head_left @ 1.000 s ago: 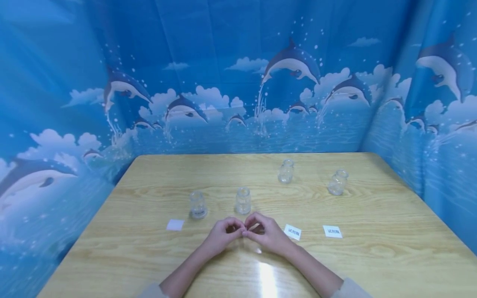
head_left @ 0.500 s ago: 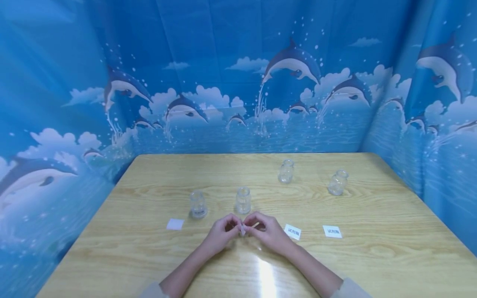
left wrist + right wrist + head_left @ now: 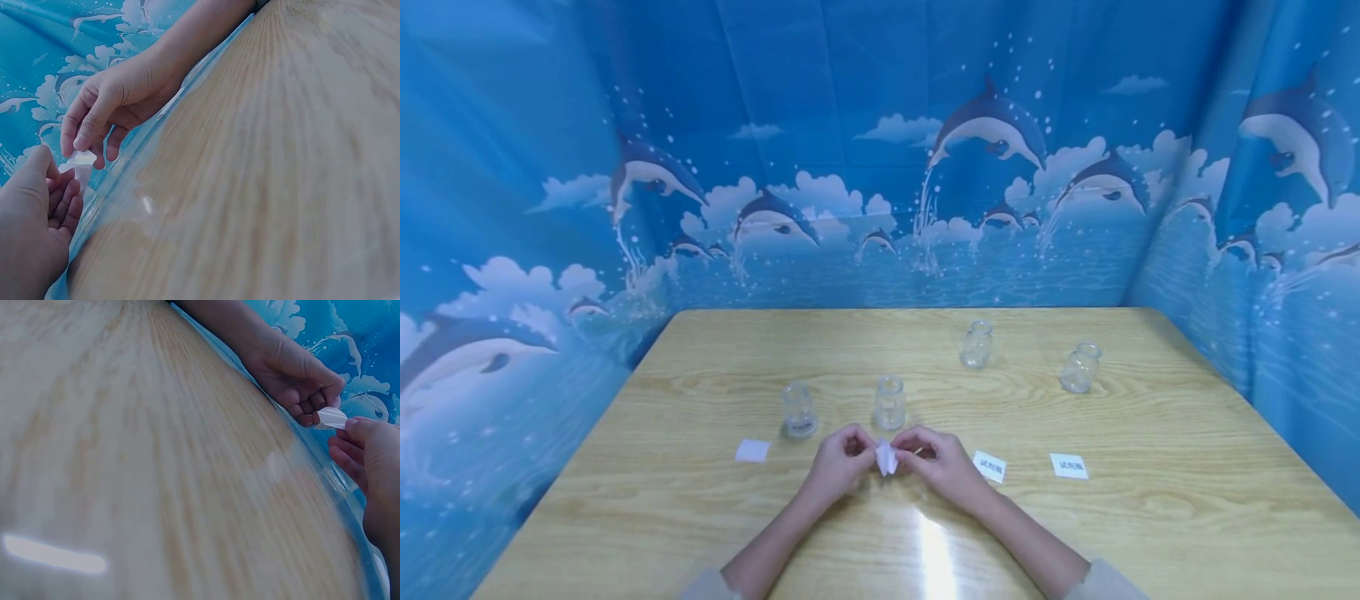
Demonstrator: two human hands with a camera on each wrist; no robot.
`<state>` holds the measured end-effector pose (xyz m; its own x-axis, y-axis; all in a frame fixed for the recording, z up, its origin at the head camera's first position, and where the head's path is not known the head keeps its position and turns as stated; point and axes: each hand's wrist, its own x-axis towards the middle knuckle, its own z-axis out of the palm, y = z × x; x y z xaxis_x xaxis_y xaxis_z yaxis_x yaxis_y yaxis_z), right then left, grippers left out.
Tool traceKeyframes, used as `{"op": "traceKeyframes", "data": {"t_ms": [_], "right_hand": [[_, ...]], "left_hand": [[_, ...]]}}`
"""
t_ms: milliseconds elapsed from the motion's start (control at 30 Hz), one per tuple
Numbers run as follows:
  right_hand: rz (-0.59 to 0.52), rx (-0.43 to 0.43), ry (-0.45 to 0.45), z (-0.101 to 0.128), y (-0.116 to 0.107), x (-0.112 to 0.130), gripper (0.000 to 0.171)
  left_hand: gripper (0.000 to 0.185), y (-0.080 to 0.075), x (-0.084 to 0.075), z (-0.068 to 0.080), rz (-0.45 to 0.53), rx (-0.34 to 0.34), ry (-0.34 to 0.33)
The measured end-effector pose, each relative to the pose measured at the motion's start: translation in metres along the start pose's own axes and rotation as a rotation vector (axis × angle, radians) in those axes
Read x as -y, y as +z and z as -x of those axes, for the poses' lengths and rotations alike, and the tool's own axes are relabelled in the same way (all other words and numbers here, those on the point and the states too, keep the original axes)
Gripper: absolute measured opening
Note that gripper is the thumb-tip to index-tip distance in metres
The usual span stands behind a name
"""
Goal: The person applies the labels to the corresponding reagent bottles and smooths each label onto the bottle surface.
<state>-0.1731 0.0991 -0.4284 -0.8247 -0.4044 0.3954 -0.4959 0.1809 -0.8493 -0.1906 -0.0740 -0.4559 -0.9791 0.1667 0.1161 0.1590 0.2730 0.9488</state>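
Observation:
Both hands meet just above the wooden table [image 3: 1150, 533], close to its front middle. Between them is a small white paper label [image 3: 886, 457], bent and partly peeled. My left hand [image 3: 844, 460] pinches its left side with thumb and fingers. My right hand [image 3: 934, 463] pinches the other side. The label [image 3: 79, 159] shows between the fingertips in the left wrist view, and again as a white label [image 3: 332, 417] in the right wrist view. A small clear glass jar [image 3: 890, 403] stands just behind the hands, and another jar [image 3: 798, 411] to its left.
Two more clear jars [image 3: 976, 344] [image 3: 1080, 367] stand farther back on the right. Flat white labels lie on the table: a blank one [image 3: 752, 452] at left, two printed ones [image 3: 989, 467] [image 3: 1069, 466] at right. Blue dolphin-print curtains [image 3: 880, 167] wall in the table.
The hands have drawn slightly apart and the white label, earlier hidden between the fingertips, now shows bent between them.

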Motion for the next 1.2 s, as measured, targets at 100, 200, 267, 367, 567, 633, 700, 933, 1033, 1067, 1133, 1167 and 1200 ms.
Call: {"op": "traceKeyframes", "data": {"t_ms": [100,200,267,367,567,633,700,933,1033,1067,1133,1167,1200], "right_hand": [[-0.008,-0.002,-0.003,0.0,0.0,-0.009,0.015],[0.001,-0.013,0.002,0.0,0.001,-0.02,0.017],[0.011,-0.029,0.014,-0.001,0.001,-0.027,0.018],[0.025,-0.058,0.018,-0.001,0.0,-0.031,0.018],[0.016,-0.095,0.067,-0.001,-0.001,-0.031,0.018],[0.017,-0.103,0.078,-0.001,-0.001,-0.031,0.018],[0.026,-0.113,0.087,-0.002,-0.001,-0.031,0.017],[0.063,-0.168,0.113,-0.001,-0.003,-0.032,0.016],[0.07,-0.184,0.129,-0.001,-0.003,-0.032,0.016],[0.07,-0.186,0.134,-0.001,-0.003,-0.033,0.015],[0.062,-0.185,0.153,-0.001,-0.004,-0.033,0.015],[0.055,-0.183,0.154,-0.002,-0.004,-0.031,0.015],[0.049,-0.18,0.159,-0.002,-0.004,-0.031,0.015]], "left_hand": [[0.008,0.0,0.0,-0.001,0.0,-0.019,-0.005],[0.011,0.0,0.002,-0.003,0.043,-0.043,0.018],[0.013,0.0,0.002,-0.003,0.084,-0.054,0.047],[0.013,-0.001,0.001,-0.002,0.101,-0.054,0.09],[0.011,-0.003,0.001,-0.001,0.029,-0.056,0.147],[0.015,-0.004,0.002,-0.001,0.012,-0.054,0.158],[0.021,-0.004,0.003,-0.001,-0.003,-0.054,0.165],[0.022,-0.007,0.006,-0.004,-0.033,-0.039,0.157],[0.02,-0.01,-0.001,-0.002,-0.038,-0.03,0.158],[0.02,-0.011,-0.005,0.0,-0.035,-0.026,0.163],[0.019,-0.013,-0.012,0.002,-0.035,-0.022,0.178],[0.019,-0.014,-0.014,0.003,-0.033,-0.017,0.185],[0.019,-0.015,-0.016,0.004,-0.034,-0.012,0.19]]}}
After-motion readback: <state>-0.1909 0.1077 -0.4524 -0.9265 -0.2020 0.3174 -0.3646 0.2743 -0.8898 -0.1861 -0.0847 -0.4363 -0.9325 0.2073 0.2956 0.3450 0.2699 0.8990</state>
